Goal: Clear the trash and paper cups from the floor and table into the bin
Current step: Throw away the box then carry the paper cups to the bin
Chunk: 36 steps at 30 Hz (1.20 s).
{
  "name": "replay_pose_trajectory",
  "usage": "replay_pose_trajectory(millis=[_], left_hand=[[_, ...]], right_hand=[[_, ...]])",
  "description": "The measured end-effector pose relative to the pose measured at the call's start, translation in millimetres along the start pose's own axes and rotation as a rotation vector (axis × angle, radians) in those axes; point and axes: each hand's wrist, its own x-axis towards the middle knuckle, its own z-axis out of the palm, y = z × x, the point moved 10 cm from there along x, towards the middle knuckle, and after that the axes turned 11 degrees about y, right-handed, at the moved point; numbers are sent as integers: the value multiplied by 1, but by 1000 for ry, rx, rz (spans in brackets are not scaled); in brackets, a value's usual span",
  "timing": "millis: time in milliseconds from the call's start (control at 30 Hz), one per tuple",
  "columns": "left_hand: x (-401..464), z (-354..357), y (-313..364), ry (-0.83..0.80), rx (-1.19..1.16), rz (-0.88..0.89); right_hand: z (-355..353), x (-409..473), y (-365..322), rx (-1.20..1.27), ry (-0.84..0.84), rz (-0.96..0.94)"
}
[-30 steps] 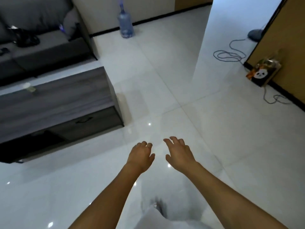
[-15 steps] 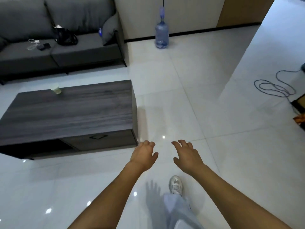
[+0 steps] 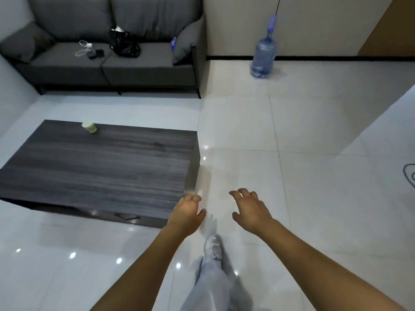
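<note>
A pale paper cup (image 3: pixel 89 127) stands near the far left edge of the dark wooden coffee table (image 3: pixel 107 171). My left hand (image 3: pixel 187 213) hovers over the table's near right corner, fingers loosely curled and holding nothing. My right hand (image 3: pixel 250 209) is out over the white tiled floor, fingers spread and empty. Both hands are far from the cup. No bin is in view.
A grey sofa (image 3: pixel 112 59) at the back holds a black bag (image 3: pixel 124 44), a cable and small dark items. A blue water jug (image 3: pixel 262 57) stands by the wall. A coiled cable (image 3: pixel 409 177) lies at the right edge. My shoe (image 3: pixel 213 246) is on the floor.
The view has swung left and toward the coffee table and sofa. The table is now closer, my left hand is over its corner, and the panda bag has left the view.
</note>
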Motion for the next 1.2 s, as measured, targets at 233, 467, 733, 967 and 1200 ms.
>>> replay_pose_trajectory(millis=[233,467,733,967,1200], left_hand=[[182,-23,27,4,-46,16],[335,-73,57,31,-61,16],[509,-103,59,85,-71,-92],[644,-145,61,137,-94,-241],[723,-189,5,214,-161,-432]], right_hand=[[-42,168,36,-1,-12,8],[-104,323,60,16,12,2],[-138,508,89,5,-46,-84],[-195,676,104,-21,-76,-192],[-204,808,37,-66,-177,-376]])
